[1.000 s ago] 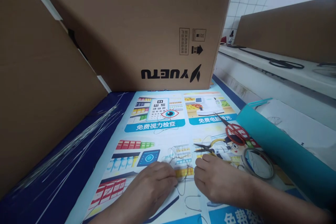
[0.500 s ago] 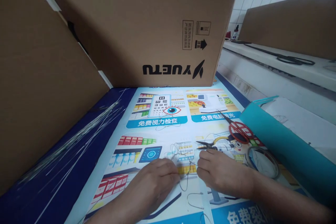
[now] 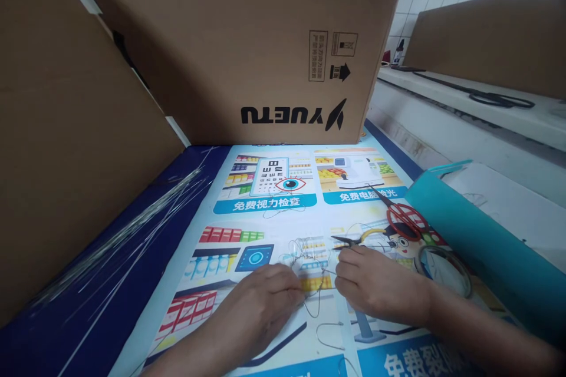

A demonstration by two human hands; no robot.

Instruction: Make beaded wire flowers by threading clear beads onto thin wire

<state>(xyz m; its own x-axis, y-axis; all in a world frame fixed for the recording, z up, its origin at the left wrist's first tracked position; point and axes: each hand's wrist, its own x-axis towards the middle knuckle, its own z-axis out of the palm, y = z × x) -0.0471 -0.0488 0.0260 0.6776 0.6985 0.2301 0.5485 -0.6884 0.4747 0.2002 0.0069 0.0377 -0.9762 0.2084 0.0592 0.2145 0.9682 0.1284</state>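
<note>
My left hand (image 3: 265, 301), right hand (image 3: 382, 283): fingers pinched together, seemingly on thin wire (image 3: 321, 287) between; pliers (image 3: 351, 242) just beyond right hand.

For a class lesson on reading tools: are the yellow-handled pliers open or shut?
Open. The pliers lie just beyond the right hand, their dark jaws visibly parted at the tips.

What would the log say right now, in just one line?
left hand: pinching thin wire; right hand: pinching thin wire; yellow-handled pliers: just beyond right hand; red-handled scissors: on printed poster
</note>
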